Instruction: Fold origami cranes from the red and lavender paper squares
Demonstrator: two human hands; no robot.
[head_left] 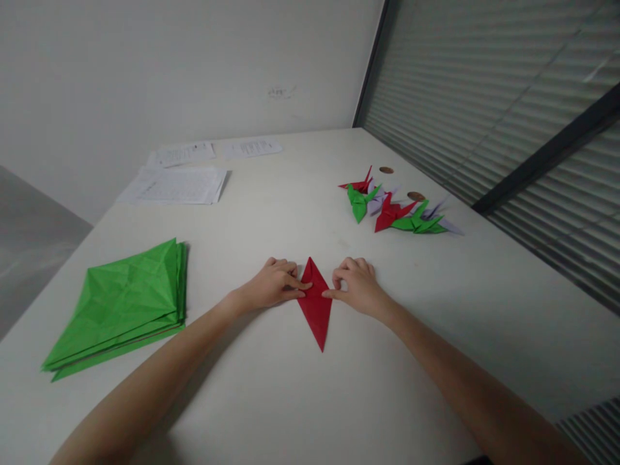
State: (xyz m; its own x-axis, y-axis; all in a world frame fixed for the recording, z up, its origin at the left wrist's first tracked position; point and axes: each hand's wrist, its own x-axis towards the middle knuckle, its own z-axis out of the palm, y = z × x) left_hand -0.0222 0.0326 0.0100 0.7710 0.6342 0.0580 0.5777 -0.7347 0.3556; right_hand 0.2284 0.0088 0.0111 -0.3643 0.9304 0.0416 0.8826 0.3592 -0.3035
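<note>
L hand (274,283): index & thumb stretched out onto red paper diamond (317,315), tips pressing its upper L part w/ a small gap btwn them; other fingers curled under. R hand (357,284): thumb straight, tip on diamond's R edge approx level w/ L thumb; index bent back, clear gap btwn it & thumb, rest loosely curled, so no full grip there. Diamond lies flat on white table (271,407), btwn both hands, one pt. up past the fingertips, longer pt. down twd the person, tilted slightly R. Green paper stack (128,294) is L of L forearm, well apart from diamond. Folded red, green & lilac cranes (359,204) sit in a cluster beyond R hand, nr window blinds (465,90). Printed sheets (177,186) at far L, nr wall (194,64).
</note>
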